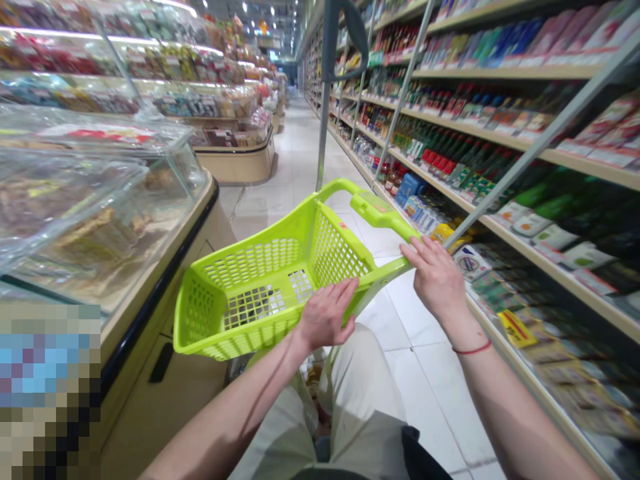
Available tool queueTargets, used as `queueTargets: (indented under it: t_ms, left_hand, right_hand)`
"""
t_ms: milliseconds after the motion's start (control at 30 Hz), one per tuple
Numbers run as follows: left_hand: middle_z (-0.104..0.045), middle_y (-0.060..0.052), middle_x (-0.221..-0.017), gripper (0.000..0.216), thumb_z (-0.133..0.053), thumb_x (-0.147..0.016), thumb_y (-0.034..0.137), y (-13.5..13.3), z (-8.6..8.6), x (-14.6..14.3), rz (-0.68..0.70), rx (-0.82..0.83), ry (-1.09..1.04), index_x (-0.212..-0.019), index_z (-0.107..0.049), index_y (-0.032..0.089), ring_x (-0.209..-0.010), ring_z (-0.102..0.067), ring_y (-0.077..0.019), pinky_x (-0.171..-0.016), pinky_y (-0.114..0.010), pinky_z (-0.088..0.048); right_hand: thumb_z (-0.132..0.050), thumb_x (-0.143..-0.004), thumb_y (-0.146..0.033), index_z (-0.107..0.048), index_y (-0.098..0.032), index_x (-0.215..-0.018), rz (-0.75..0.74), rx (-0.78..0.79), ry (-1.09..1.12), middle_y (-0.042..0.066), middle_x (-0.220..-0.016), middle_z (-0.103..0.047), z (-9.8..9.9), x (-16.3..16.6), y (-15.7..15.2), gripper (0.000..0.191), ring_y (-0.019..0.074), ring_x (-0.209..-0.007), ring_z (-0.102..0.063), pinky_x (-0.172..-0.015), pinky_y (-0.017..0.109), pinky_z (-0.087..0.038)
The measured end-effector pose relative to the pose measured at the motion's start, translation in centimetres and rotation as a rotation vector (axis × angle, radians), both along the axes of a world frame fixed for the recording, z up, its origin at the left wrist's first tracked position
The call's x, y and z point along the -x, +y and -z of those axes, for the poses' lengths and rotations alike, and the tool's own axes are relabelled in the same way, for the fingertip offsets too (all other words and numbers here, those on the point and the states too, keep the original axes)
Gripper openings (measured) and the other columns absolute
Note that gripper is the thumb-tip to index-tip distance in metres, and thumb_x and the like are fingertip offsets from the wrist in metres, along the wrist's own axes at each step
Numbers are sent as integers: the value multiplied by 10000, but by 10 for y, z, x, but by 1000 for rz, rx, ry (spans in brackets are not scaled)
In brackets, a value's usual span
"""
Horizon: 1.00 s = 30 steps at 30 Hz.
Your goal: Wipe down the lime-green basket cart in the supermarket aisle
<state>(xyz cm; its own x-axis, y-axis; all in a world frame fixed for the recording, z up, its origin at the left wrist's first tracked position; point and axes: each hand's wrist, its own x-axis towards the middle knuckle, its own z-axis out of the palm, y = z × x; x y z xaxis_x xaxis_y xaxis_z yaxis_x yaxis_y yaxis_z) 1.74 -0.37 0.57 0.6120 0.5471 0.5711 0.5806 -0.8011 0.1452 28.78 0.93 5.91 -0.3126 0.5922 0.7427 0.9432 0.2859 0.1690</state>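
Observation:
A lime-green shopping cart (240, 263) with a perforated basket stands turned sideways in front of me; nothing lies in its basket. My left hand (327, 310) is closed over the near side rim, close to the handle end. At the right corner, where the handle bar (375, 208) meets the frame, the fingers of my right hand (435, 273) curl over the green plastic. A red string circles my right wrist. My left fingertips are partly hidden behind the rim.
Shelves of bottles and packets (500, 133) line the right side. Close on the left stands a glass-sided display counter (150, 227), with packaged goods (175, 80) beyond. A grey pole with a dark loop (345, 47) rises behind the cart. The tiled aisle (300, 143) runs ahead.

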Motion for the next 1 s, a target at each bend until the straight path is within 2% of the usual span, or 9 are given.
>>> queueTargets:
  t_ms: [233, 467, 633, 767, 1000]
  left_hand:
    - [-524, -162, -1423, 758, -503, -841, 330, 0, -1, 0, 1, 1, 10, -1518, -256, 98, -1211, -562, -278, -996, -412, -481]
    - [-525, -159, -1422, 779, -514, -830, 329, -2, -2, 0, -1, 4, 11, -1526, -240, 112, -1229, -557, -277, -1004, -413, -480]
    - [-551, -172, -1388, 740, -518, -832, 326, -2, -2, -1, -21, -21, 8, -1496, -298, 84, -1226, -560, -284, -1007, -414, -475]
    - [-546, -169, -1394, 767, -528, -820, 319, -2, -2, -1, -11, -6, 9, -1507, -275, 89, -1244, -550, -277, -1018, -409, -474]
    - [-526, -159, -1422, 794, -518, -824, 323, -1, -3, 0, 4, 11, -2, -1533, -226, 117, -1239, -555, -274, -1019, -411, -477]
  right_hand:
    - [-442, -837, 22, -637, -198, -1266, 80, -25, 86, 101, -1334, -634, 9, 17, -3, 520, 270, -1346, -492, -1106, 474, -436]
    - [-408, -889, 7, -584, -190, -1335, -4, 71, 12, 139, -1398, -574, 20, 57, -24, 518, 290, -1401, -415, -1113, 495, -424]
    - [-391, -905, -1, -573, -169, -1347, -90, 121, -38, 130, -1440, -538, 27, 82, -37, 507, 279, -1409, -403, -1131, 481, -412]
    - [-391, -897, 9, -582, -177, -1338, -135, 133, -52, 101, -1424, -560, 25, 74, -35, 516, 254, -1401, -418, -1139, 464, -408]
    - [-429, -852, 36, -622, -209, -1296, -71, 47, -11, 99, -1381, -599, 11, 23, -11, 542, 246, -1372, -462, -1126, 458, -425]
